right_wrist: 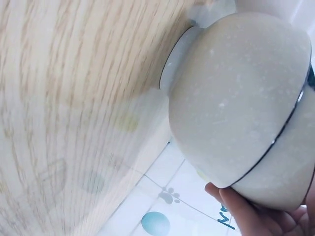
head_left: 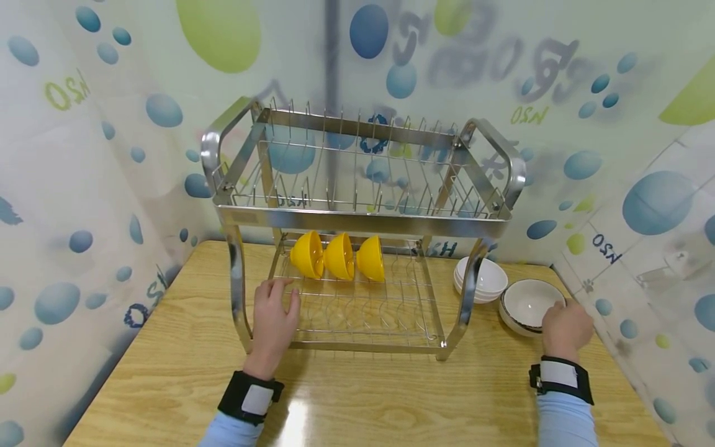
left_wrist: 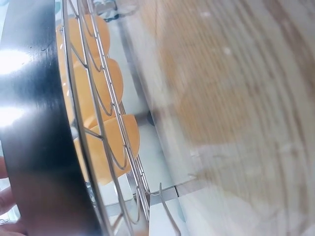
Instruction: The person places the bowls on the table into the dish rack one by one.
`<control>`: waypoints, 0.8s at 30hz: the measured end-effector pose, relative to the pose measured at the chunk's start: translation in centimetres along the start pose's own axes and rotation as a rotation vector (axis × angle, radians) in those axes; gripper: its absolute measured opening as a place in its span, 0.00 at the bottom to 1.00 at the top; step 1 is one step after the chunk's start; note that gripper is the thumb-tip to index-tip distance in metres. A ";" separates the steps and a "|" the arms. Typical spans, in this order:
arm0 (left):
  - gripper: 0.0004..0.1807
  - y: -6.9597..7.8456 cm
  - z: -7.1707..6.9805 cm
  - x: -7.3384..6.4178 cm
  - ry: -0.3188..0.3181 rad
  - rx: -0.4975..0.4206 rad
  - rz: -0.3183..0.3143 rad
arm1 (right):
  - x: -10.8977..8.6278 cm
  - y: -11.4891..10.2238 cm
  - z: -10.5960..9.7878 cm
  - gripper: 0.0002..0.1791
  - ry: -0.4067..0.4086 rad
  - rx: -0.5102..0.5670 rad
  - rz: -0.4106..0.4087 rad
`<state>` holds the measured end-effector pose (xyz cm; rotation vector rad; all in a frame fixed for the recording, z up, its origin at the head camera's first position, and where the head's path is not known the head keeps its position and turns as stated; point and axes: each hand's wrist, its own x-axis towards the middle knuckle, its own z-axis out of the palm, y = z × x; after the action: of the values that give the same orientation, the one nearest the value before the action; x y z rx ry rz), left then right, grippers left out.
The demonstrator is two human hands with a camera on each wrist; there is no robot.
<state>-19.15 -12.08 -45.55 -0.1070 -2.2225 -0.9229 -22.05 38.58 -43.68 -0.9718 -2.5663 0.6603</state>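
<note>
My right hand (head_left: 566,329) grips the near right rim of the top dark-rimmed bowl (head_left: 530,302) at the far right of the table. In the right wrist view, fingertips (right_wrist: 238,206) press against that bowl's side, just above the lower bowl (right_wrist: 241,98) it is nested in. My left hand (head_left: 272,320) is at the front left of the rack's lower shelf, fingers loosely bent and holding nothing. Behind it, three yellow bowls (head_left: 338,256) stand on edge in a row along the lower shelf; the left wrist view shows them through the wires.
A two-tier metal dish rack (head_left: 363,220) stands mid-table, its upper tier (head_left: 357,167) fitted with upright wires. Between the rack's right leg and the dark-rimmed bowls is a stack of white bowls (head_left: 483,276). Patterned curtain walls (head_left: 665,198) border the wooden table (head_left: 391,403).
</note>
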 end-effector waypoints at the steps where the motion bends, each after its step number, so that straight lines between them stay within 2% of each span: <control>1: 0.10 0.1 0.0 0.0 -0.002 -0.004 -0.004 | 0.0 0.0 0.0 0.23 0.014 0.012 -0.008; 7: 0.11 0.3 0.2 0.2 -0.005 0.001 -0.023 | 0.0 -0.1 0.0 0.23 0.082 0.076 -0.040; 12: 0.11 0.5 0.6 0.5 -0.001 0.016 -0.029 | -0.2 -0.1 -0.5 0.25 0.101 0.158 -0.014; 19: 0.11 0.9 1.4 1.1 0.023 -0.025 -0.059 | -0.8 -0.5 -1.4 0.27 0.081 0.217 0.004; 24: 0.11 1.3 2.0 1.6 0.016 -0.060 -0.085 | -1.4 -0.7 -2.0 0.27 0.055 0.237 0.011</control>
<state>-21.08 -10.09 -44.70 -0.0330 -2.1998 -1.0334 -20.55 37.77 -41.82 -0.9120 -2.3699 0.9034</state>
